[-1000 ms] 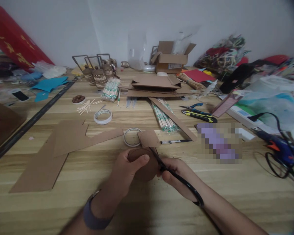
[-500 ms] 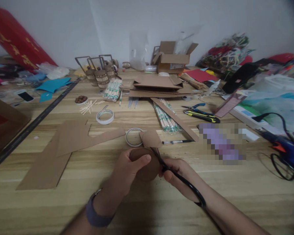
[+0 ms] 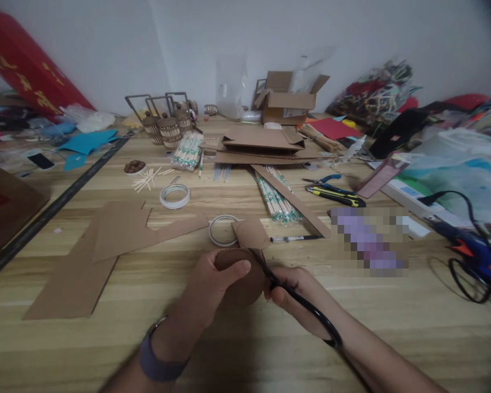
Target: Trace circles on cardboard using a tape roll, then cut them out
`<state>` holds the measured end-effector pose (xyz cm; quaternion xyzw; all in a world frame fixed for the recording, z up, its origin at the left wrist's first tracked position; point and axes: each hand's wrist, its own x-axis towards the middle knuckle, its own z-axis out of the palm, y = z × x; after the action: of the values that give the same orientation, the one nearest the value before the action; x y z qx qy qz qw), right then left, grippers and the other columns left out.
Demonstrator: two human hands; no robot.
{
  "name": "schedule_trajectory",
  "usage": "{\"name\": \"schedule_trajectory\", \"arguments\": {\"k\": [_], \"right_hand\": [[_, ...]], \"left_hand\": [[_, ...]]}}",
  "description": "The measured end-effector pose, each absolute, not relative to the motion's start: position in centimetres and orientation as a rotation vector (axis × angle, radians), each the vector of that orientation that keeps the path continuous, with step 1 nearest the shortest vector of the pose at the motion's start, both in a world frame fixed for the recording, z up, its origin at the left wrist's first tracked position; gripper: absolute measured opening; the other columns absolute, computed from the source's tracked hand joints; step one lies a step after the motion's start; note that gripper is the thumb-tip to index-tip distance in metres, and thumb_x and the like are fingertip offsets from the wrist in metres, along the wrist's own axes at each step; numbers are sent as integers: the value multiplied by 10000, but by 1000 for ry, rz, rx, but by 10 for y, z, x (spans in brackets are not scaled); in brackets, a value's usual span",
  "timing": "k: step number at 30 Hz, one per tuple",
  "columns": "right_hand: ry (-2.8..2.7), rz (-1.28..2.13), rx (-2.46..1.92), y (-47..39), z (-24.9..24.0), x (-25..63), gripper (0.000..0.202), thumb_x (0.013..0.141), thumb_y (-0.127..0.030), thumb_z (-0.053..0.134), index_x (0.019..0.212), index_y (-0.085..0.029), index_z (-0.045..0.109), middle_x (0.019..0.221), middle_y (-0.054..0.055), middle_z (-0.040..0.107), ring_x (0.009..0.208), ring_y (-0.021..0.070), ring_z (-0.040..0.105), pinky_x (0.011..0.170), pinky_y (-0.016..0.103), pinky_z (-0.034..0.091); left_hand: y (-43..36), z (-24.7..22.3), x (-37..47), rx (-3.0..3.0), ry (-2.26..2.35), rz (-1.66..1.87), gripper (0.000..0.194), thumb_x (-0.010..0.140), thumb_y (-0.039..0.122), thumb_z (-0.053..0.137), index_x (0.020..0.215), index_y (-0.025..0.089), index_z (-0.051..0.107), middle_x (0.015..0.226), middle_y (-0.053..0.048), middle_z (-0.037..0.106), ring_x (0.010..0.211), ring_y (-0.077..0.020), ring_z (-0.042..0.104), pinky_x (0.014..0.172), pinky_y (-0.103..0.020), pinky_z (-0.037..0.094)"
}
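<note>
Near the bottom centre, my left hand (image 3: 210, 284) grips a round brown cardboard piece (image 3: 243, 286), its thumb lying on top. Right beside it, my right hand (image 3: 306, 297) is closed around black-handled scissors (image 3: 311, 308); the blades reach the disc's upper right edge, and the fingertips are at its right side. Just beyond the disc lies a small cardboard square (image 3: 251, 233) with a circle marked on it. A roll of tape (image 3: 223, 230) and a black pen (image 3: 297, 238) lie on either side of that square.
Cardboard pieces (image 3: 69, 273) lie at left, with another tape roll (image 3: 174, 196) farther back. Bagged sticks (image 3: 276, 196), pliers (image 3: 323, 180) and a yellow-black cutter (image 3: 335, 195) are beyond the hands. A blue glue gun (image 3: 474, 254) with its cable is at right.
The view has shifted very slightly. Both hands keep their grips, with the disc and scissors in nearly the same place.
</note>
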<state>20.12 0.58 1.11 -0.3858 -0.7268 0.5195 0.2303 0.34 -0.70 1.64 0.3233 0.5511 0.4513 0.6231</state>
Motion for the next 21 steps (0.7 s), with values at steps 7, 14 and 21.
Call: {"name": "schedule_trajectory", "arguments": {"k": [7,14,21], "right_hand": [[-1975,1459,-1018,5,10,201,731,828,-905,402,662,-194,439,627,-41,334,567,114,319,506,251,206],[-1945,1588,-1003,9,5,206,773,756,-936,469,748,-168,557,644,-27,409,593,126,363,511,238,247],[-1923,1590,-957,11,8,204,790,717,-956,483,766,-171,559,661,-44,350,591,112,267,507,238,225]], "left_hand": [[-6,16,3,739,1264,1047,346,584,393,869,850,191,776,838,-33,809,779,-236,719,712,-312,539],[-7,15,1,742,1229,1038,336,598,383,868,859,190,781,830,-27,808,763,-224,706,708,-306,528],[-6,15,3,782,1271,983,336,575,386,865,835,191,780,807,-29,803,754,-236,701,696,-316,520]]}}
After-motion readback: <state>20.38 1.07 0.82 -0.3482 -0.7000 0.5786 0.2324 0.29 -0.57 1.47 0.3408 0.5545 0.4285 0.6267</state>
